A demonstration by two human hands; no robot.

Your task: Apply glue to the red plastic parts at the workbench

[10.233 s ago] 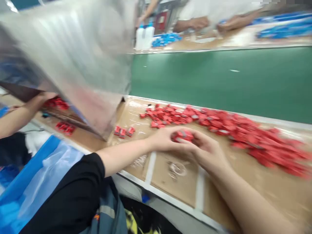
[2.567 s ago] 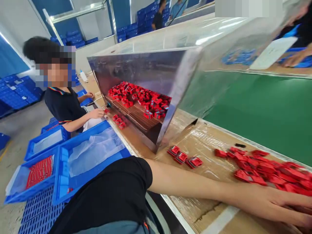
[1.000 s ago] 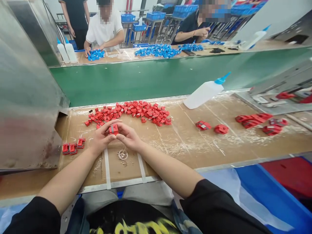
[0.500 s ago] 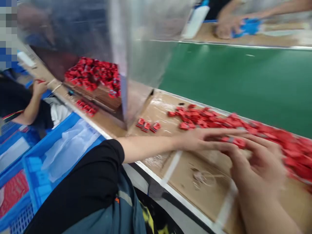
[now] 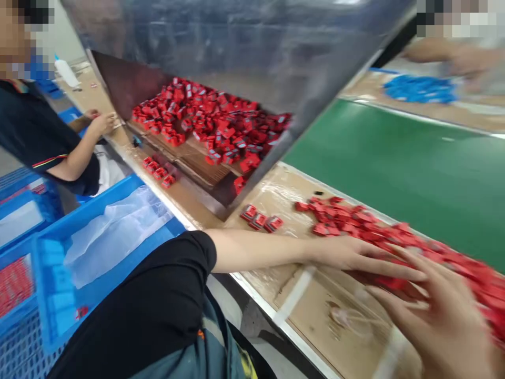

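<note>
My left hand [image 5: 361,258] reaches across the table edge, its fingers bent around a small red plastic part [image 5: 394,282]. Opposite it, my right hand [image 5: 450,310] meets the same part with curved fingers; the fingertips overlap and hide most of it, and motion blurs them. Just behind both hands lies a long heap of red plastic parts [image 5: 366,223], some with grey pieces. Left of the heap, a short row of red parts with grey [image 5: 258,220] sits on the film-covered tabletop.
A metal hood [image 5: 236,47] stands over a big pile of red parts [image 5: 205,121]. Beyond the heap runs a green belt [image 5: 394,142]. Blue crates [image 5: 51,284] stand at left. A co-worker [image 5: 51,131] sits at far left; another person's blurred hands are near blue parts [image 5: 420,88].
The view has swung left, showing more of the pile under the hood. My hands have closed in over the red part, covering more of it. The far co-worker's hands have left the blue parts.
</note>
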